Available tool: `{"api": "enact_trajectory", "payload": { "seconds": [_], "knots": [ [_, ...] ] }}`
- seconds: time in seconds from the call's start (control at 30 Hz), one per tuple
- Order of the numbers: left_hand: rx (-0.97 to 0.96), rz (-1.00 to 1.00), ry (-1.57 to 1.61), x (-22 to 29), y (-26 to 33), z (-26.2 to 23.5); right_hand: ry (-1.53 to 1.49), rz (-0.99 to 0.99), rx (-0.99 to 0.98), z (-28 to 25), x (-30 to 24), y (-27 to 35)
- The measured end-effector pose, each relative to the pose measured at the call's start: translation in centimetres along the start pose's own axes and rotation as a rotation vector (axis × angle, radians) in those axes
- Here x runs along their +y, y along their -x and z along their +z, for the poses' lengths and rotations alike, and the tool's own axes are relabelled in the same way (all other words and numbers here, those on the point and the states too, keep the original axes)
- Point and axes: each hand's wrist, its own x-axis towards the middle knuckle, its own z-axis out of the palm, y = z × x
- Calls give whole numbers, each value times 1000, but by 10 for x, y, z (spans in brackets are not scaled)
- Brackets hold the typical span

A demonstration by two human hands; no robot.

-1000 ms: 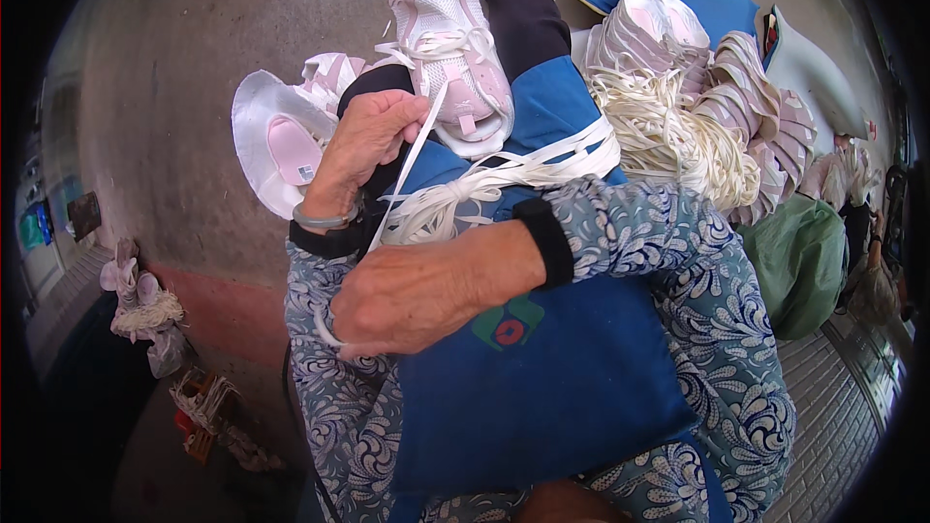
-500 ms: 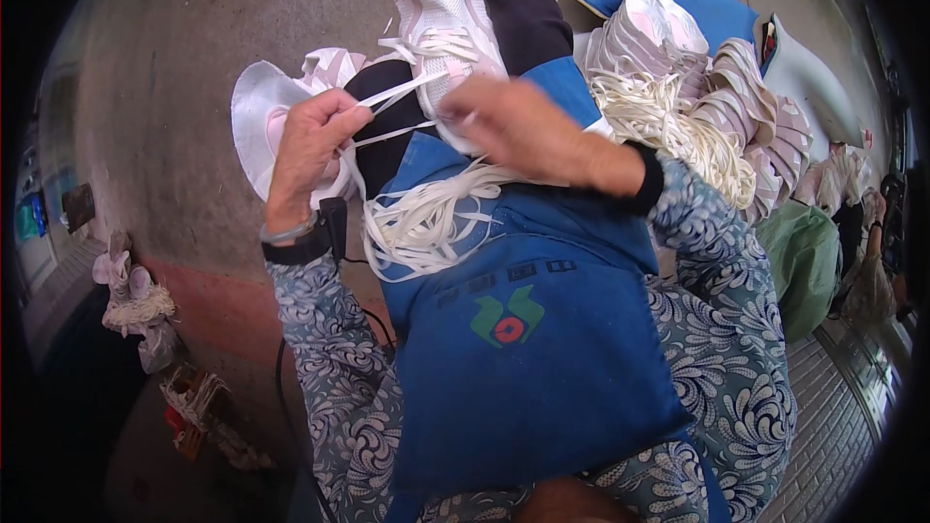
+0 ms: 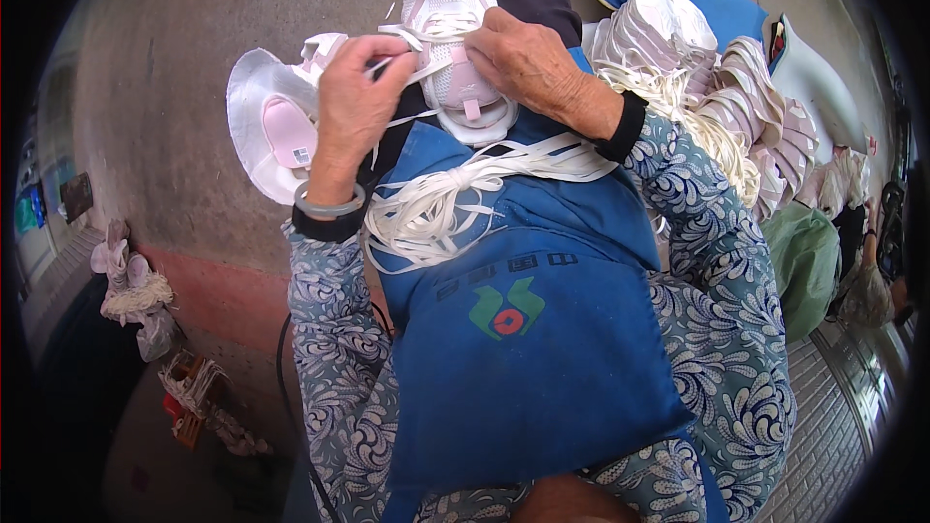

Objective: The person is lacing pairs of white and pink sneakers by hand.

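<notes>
Since half a second ago, both your hands have lifted and drawn together over the shoe on your knee, and the lace your left hand was stretching out to the left now runs short and close to the shoe.

Your left hand (image 3: pixel 354 97) is closed in a pinch, thumb and fingertips gripping the end of a flat white lace (image 3: pixel 412 56) that leads right, across to the shoe's eyelets. Your right hand (image 3: pixel 528 63) lies curled over the right side of the pink and white shoe (image 3: pixel 448 34), fingers bent against its upper and steadying it; whether it also holds a lace end cannot be seen. The shoe rests far from you on your knee, toe pointing away, opening toward you.

Just nearer, a loose bundle of white laces (image 3: pixel 455 199) lies across your blue apron (image 3: pixel 533 349). To the left of the shoe, a second pink and white shoe (image 3: pixel 271 131) lies on its side. To the far right, a heap of similar shoes (image 3: pixel 756 107) is stacked beside a blue bin (image 3: pixel 722 5). The concrete floor (image 3: pixel 184 58) stretches away on the left.

This looks like lacing in progress, partway up the eyelets. The next move likely calls for guiding the pinched lace tip into an open eyelet while your right hand keeps the shoe from turning.
</notes>
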Motion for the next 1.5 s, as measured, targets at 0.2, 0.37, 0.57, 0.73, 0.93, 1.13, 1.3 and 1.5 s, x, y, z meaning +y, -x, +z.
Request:
{"api": "enact_trajectory", "payload": {
  "seconds": [0.2, 0.37, 0.57, 0.73, 0.93, 1.13, 1.3, 1.5],
  "knots": [
    [-113, 160, -313, 1, 5, 15, -72, 46, 23, -3, 0, 0],
    [-252, -60, -306, 6, 6, 6, -266, 109, 70, -5, 6, 5],
    [-295, -119, -182, 3, 11, -2, -242, 177, 86, -4, 17, 4],
    [-338, -110, -226, 8, 9, 0, -145, 127, 123, -3, 4, 1],
    [-366, -104, -18, -4, 10, -7, -65, 85, 120, -1, 0, -1],
    [-370, -296, 203, 2, 5, -20, -58, 61, 71, 0, -3, -1],
    [-524, -181, 20, 14, 16, -25, -184, 70, 157, -10, 0, -10],
    [-570, 92, -65, 44, 36, -12, -77, -36, -31, -7, -26, -33]
  ]
}}
